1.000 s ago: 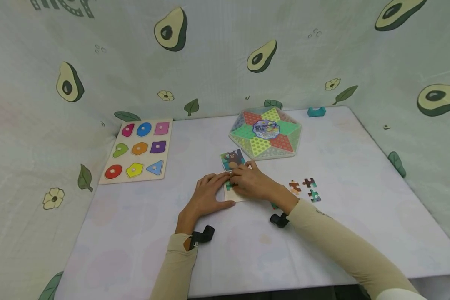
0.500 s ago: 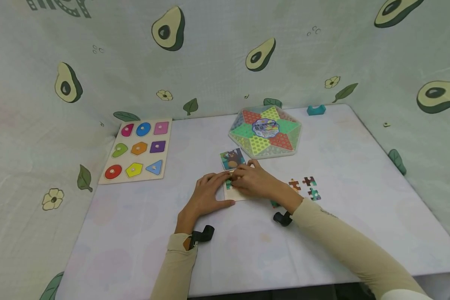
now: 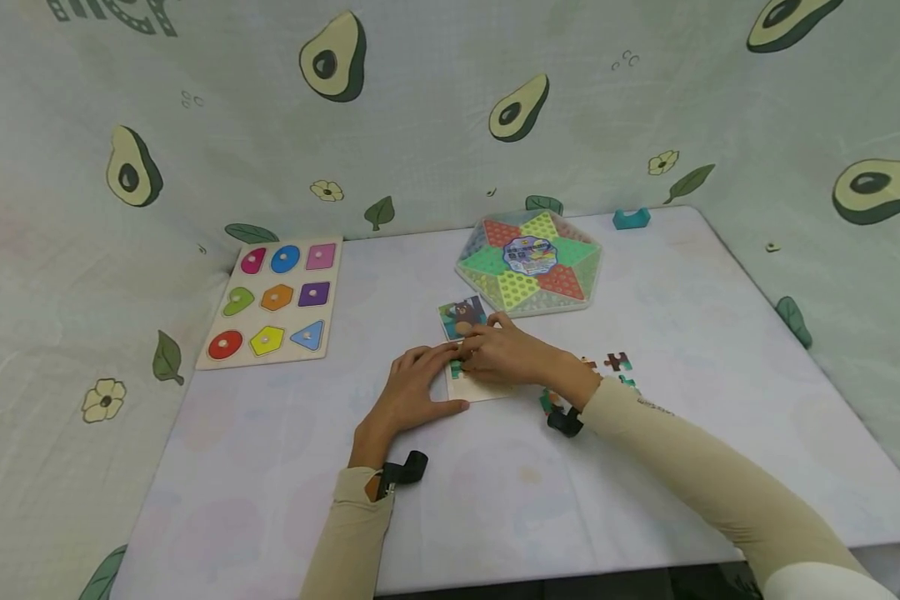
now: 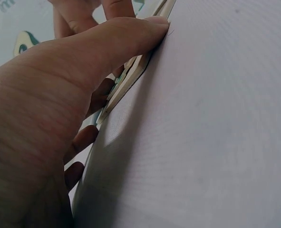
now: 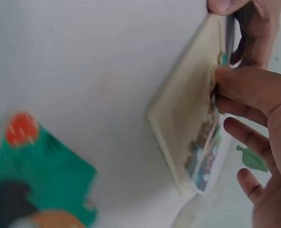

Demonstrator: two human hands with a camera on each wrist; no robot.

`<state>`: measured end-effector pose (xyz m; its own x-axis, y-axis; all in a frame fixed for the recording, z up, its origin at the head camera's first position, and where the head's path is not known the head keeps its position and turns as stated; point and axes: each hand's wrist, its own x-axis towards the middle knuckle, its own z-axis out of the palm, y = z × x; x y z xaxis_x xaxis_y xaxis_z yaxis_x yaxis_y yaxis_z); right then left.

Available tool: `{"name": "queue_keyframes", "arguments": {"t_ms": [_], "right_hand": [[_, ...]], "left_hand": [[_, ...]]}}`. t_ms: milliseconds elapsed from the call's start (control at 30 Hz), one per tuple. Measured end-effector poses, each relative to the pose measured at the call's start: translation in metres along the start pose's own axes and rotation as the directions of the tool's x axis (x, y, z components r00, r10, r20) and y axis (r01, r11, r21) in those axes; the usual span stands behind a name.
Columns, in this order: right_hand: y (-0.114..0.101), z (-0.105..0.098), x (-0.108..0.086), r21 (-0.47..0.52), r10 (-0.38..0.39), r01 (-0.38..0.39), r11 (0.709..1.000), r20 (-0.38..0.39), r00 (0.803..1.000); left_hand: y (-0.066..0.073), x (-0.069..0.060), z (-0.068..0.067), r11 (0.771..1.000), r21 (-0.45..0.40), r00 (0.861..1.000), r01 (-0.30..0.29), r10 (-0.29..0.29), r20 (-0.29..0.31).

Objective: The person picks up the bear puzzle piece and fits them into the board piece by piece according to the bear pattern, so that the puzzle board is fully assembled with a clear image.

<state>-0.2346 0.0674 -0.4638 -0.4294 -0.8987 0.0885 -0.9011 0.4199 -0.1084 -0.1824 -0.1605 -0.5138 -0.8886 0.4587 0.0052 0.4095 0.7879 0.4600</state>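
My left hand (image 3: 411, 392) steadies a small wooden jigsaw board (image 3: 482, 390), thumb on its near corner and fingers along its far side. In the left wrist view the thumb (image 4: 126, 40) lies across the board's edge. Over the board, my right hand (image 3: 512, 358) pinches a small jigsaw piece between thumb and index; the fingers mostly hide it. The right wrist view shows the bare wooden tray (image 5: 178, 99) and some fitted pieces (image 5: 204, 142) along its far side. Behind the board lies a bear picture card (image 3: 461, 317).
Loose jigsaw pieces (image 3: 617, 362) lie right of the board, partly behind the right forearm; a green one (image 5: 50, 171) shows close up. A shape puzzle (image 3: 270, 300) lies left, a hexagonal star-pattern game board (image 3: 528, 262) behind, and a teal block (image 3: 632, 219) at the back right.
My right hand shifts slightly over the board and its wrist turns, uncovering a piece beside the wrist and covering others farther right. The left hand stays on the board.
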Motion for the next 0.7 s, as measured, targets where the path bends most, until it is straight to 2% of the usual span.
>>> {"name": "queue_keyframes", "arguments": {"t_ms": [133,267,400,567,700], "right_hand": [[-0.003,0.012,0.004,0.013,0.003,-0.002,1.0,-0.13,0.992],[-0.005,0.016,0.005,-0.022,0.011,-0.015,1.0,-0.187,0.982],[-0.008,0.014,0.004,-0.03,0.042,-0.048,0.998,-0.166,0.985],[-0.012,0.009,-0.002,-0.02,0.105,-0.107,0.994,-0.096,0.99],[-0.013,0.002,-0.015,0.078,0.153,-0.145,0.986,-0.098,0.983]], "left_hand": [[-0.001,-0.001,0.001,1.0,-0.006,1.0,-0.011,0.011,-0.012],[-0.001,0.0,-0.001,1.0,0.009,1.0,-0.011,0.011,-0.005],[0.0,0.0,-0.005,1.0,-0.001,1.0,-0.018,0.018,-0.015],[-0.001,0.0,-0.004,1.0,0.001,0.999,-0.032,0.032,-0.015],[-0.001,0.0,-0.001,0.998,0.009,0.998,-0.059,0.059,-0.015]]}}
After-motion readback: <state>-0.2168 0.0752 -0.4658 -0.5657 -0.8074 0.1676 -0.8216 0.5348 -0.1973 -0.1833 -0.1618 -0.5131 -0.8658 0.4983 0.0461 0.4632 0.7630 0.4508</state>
